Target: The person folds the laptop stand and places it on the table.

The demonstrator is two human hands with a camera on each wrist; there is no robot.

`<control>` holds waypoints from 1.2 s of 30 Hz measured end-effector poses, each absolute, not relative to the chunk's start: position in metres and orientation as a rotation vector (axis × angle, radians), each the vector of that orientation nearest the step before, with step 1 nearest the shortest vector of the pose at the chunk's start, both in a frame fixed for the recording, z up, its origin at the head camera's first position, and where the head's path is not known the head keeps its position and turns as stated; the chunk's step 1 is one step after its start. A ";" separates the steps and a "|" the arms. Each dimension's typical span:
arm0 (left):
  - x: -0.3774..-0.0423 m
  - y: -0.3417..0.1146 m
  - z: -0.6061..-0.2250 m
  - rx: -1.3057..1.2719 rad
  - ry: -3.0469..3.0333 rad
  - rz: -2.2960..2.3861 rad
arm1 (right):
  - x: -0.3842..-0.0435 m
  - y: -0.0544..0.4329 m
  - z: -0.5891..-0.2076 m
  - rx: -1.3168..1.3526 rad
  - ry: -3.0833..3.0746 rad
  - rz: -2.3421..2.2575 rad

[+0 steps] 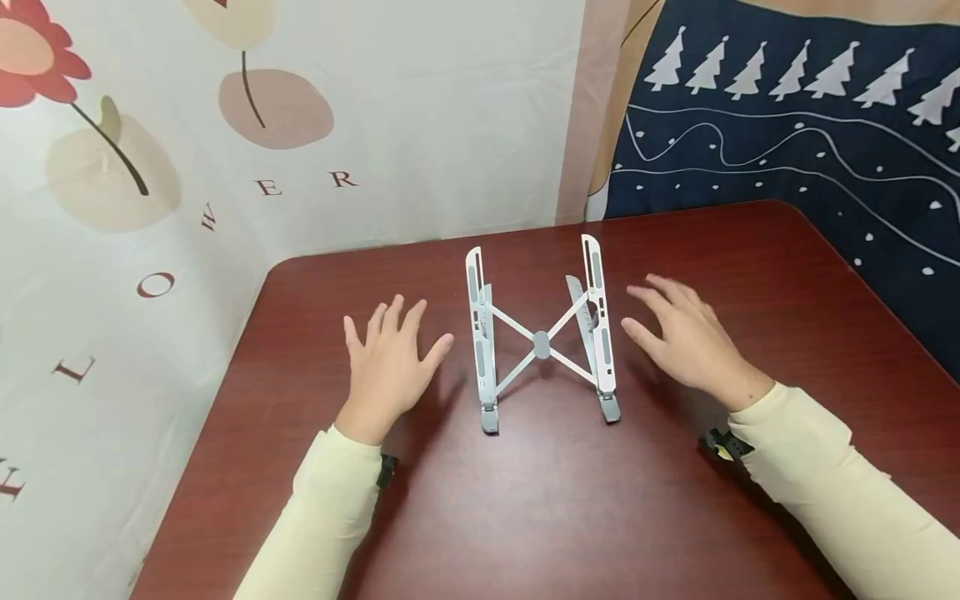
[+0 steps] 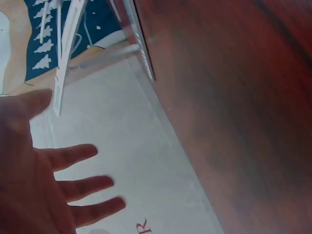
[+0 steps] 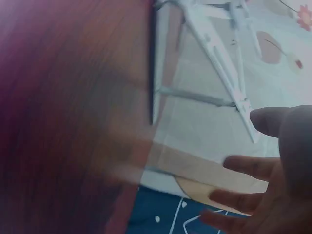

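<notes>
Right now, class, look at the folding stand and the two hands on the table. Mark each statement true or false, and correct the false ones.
1. The stand is set up open on the table, its crossed struts forming an X. True.
2. The left hand grips a rail of the stand. False: it is apart from the stand, fingers spread.
3. The right hand is open beside the stand. True.
4. The table is white. False: it is dark reddish brown.
5. Both sleeves are pale cream. True.
</notes>
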State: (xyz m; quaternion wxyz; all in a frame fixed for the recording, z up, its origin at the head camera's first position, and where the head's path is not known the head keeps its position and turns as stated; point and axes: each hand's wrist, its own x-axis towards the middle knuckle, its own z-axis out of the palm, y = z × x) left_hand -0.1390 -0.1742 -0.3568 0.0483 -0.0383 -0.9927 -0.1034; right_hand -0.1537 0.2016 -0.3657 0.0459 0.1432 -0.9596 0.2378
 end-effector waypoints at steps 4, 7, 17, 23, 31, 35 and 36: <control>-0.135 -0.164 -0.360 -0.188 -2.960 -0.360 | -0.149 0.197 -0.370 0.439 -2.888 1.003; -0.131 -0.159 -0.363 -0.248 -2.905 -0.393 | -0.148 0.193 -0.374 0.416 -2.892 1.136; -0.127 -0.150 -0.375 -0.320 -2.843 -0.507 | -0.150 0.184 -0.391 0.454 -2.923 1.442; -0.127 -0.145 -0.377 -0.387 -2.824 -0.479 | -0.150 0.185 -0.396 0.493 -2.898 1.523; -0.125 -0.140 -0.376 -0.420 -2.826 -0.505 | -0.154 0.188 -0.394 0.558 -2.903 1.533; -0.125 -0.140 -0.375 -0.421 -2.837 -0.513 | -0.159 0.189 -0.394 0.624 -2.917 1.573; -0.125 -0.140 -0.375 -0.421 -2.840 -0.510 | -0.161 0.189 -0.394 0.644 -2.917 1.594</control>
